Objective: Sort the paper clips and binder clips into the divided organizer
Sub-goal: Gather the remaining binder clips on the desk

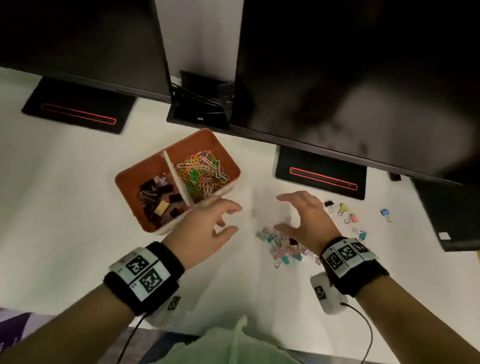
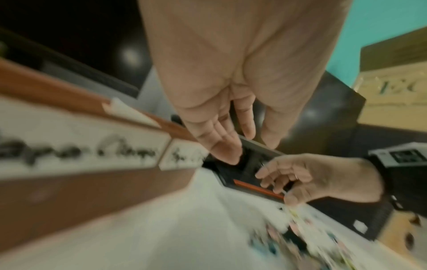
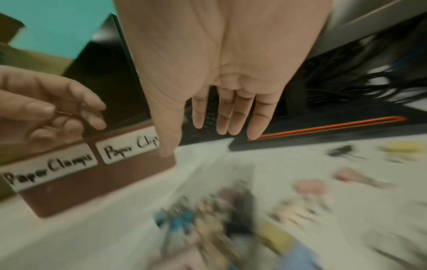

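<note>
Both hands above desk, beside divided organizer (image 1: 132, 179).

Left hand (image 1: 207, 226) at organizer's near-right corner, fingers loosely spread; thin wire piece possibly pinched at thumb in right wrist view, too blurred to confirm. Right hand (image 1: 303, 218) further right of organizer, fingers straight and apart, empty, over loose binder clips (image 1: 282, 247). Paper clips (image 1: 204, 169) in organizer's right compartment, dark binder clips (image 1: 157, 197) in left.

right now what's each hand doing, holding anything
left hand: cannot tell; a thin wire shows at its thumb, blurred
right hand: open, empty, over the clip pile
</note>
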{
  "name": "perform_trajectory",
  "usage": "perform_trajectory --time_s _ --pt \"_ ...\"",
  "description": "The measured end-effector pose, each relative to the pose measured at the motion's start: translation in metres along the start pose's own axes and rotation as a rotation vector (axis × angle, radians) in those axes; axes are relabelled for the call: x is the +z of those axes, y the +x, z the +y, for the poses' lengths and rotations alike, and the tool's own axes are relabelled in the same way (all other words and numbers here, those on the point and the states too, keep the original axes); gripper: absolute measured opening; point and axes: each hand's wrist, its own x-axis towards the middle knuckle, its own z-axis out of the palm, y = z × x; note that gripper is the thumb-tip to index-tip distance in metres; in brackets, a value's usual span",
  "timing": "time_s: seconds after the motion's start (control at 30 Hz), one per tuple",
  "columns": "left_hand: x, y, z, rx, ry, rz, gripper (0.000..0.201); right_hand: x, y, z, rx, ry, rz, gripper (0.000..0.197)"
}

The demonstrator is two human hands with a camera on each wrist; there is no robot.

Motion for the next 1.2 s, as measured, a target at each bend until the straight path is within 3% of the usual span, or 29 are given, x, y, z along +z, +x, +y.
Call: perform_trajectory --time_s 0.13,0.27,0.4,0.53,0.67,1.03,1.2 --pt "0.064 0.02 -0.004 -0.08 0.162 -0.206 0.068 0.012 -0.024 0.032 0.082 -0.073 -0.117 0.083" --pt "0.107 0.036 -0.001 -0.125 0.289 -0.189 0.091 0.033 -0.024 0.039 0.017 -0.135 -0.156 0.095" --pt "0.128 0.05 -0.002 -0.132 0.356 -0.151 0.075 0.045 -0.014 0.042 0.006 -0.075 -0.143 0.082" --pt "0.125 0.058 -0.007 -0.152 0.267 -0.145 0.055 0.041 -0.005 0.045 0.015 0.062 -0.119 0.053" --pt "0.112 0.061 -0.014 -0.179 0.17 -0.163 0.052 0.037 0.001 0.047 0.004 0.11 -0.12 0.024" --pt "0.101 0.055 -0.015 -0.29 0.022 -0.053 0.043 0.029 0.01 0.052 -0.095 0.109 -0.151 0.015" --pt "0.086 0.046 -0.005 -0.252 -0.106 0.015 0.045 0.016 0.004 0.044 -0.161 0.197 -0.043 0.015"
